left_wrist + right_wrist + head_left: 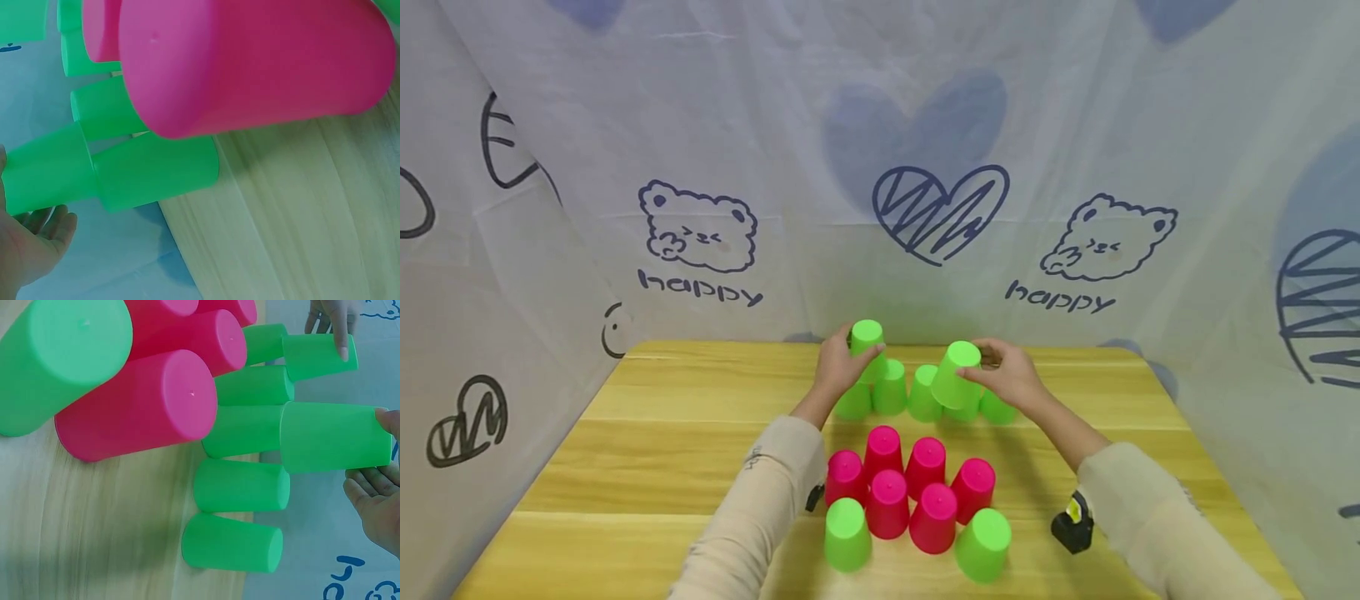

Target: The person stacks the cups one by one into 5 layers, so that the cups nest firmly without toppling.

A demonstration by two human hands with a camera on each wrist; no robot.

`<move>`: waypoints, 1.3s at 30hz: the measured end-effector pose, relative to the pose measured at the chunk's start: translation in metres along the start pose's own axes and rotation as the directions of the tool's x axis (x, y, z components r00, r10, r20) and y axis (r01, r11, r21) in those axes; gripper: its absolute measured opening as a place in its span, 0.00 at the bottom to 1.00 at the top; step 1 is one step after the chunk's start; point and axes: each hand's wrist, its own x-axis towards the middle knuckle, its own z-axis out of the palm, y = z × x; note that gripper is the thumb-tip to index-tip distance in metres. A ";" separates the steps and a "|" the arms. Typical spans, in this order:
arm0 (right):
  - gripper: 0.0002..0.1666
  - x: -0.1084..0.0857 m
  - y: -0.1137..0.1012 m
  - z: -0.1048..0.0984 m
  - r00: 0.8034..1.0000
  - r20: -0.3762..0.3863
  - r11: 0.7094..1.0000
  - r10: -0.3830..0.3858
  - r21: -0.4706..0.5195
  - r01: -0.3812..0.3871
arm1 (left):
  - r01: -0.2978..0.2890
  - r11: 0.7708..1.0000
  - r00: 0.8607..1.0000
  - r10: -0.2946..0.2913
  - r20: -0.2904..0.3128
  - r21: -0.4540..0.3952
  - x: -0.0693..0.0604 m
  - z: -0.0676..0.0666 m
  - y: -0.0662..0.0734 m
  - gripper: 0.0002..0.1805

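My left hand grips an upside-down green cup over the left end of a back row of green cups. In the left wrist view that held cup meets the end cup of the row. My right hand holds another upside-down green cup, slightly tilted, between thumb and fingers. It is above the middle of the row, and in the right wrist view its rim is at the top of a row cup; whether they touch, I cannot tell.
Nearer me stand several upside-down pink cups in a cluster. One green cup is at their front left and another at their front right. The wooden table ends at a printed cloth backdrop.
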 end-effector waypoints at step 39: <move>0.31 0.011 0.019 -0.024 0.993 -0.103 0.995 0.051 -0.079 -0.060 | -0.024 0.999 0.999 0.023 0.033 0.036 -0.041 -0.046 -0.043 0.38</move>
